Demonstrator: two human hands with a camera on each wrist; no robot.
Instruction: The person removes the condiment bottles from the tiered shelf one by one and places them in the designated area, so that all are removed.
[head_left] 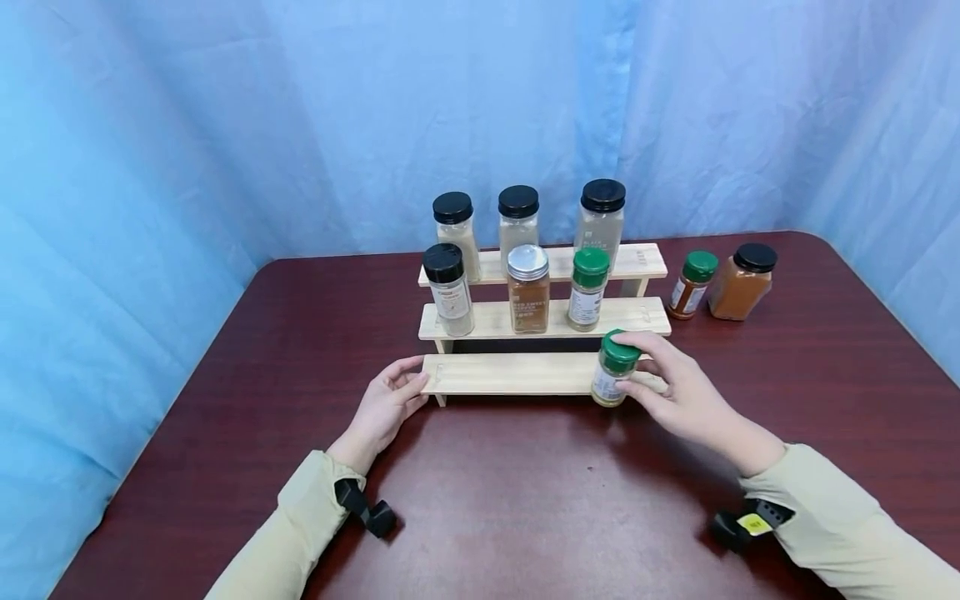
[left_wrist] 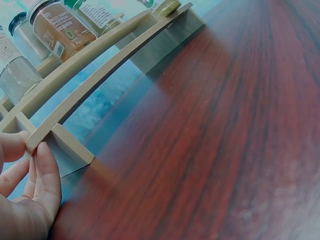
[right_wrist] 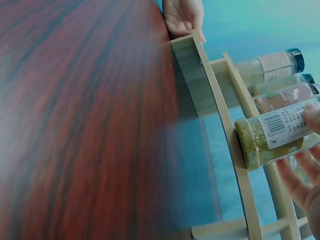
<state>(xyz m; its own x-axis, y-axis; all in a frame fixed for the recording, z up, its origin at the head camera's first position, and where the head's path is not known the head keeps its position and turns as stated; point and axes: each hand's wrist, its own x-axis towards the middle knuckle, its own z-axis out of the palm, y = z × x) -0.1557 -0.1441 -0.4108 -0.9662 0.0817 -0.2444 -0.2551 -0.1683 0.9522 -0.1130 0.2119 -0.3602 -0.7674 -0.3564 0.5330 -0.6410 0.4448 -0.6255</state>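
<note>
A three-step wooden rack (head_left: 510,372) stands on the table. My left hand (head_left: 386,408) pinches the left end of its lowest shelf, thumb on top and fingers beneath, as the left wrist view also shows. With my right hand (head_left: 678,392) I grip a green-capped spice jar (head_left: 617,371) at the right part of that lowest shelf. In the right wrist view the jar (right_wrist: 272,132) has a barcode label and greenish-yellow contents; its base is at the shelf's front edge. The middle shelf bears a black-capped jar (head_left: 450,292), a silver-capped jar (head_left: 528,292) and another green-capped jar (head_left: 587,292).
Three black-capped jars, one a tall pepper jar (head_left: 600,221), stand on the top shelf. Right of the rack, a small green-capped jar (head_left: 692,287) and a black-capped jar of orange-brown powder (head_left: 738,287) stand on the dark red table (head_left: 525,500). Blue curtains (head_left: 412,108) hang behind.
</note>
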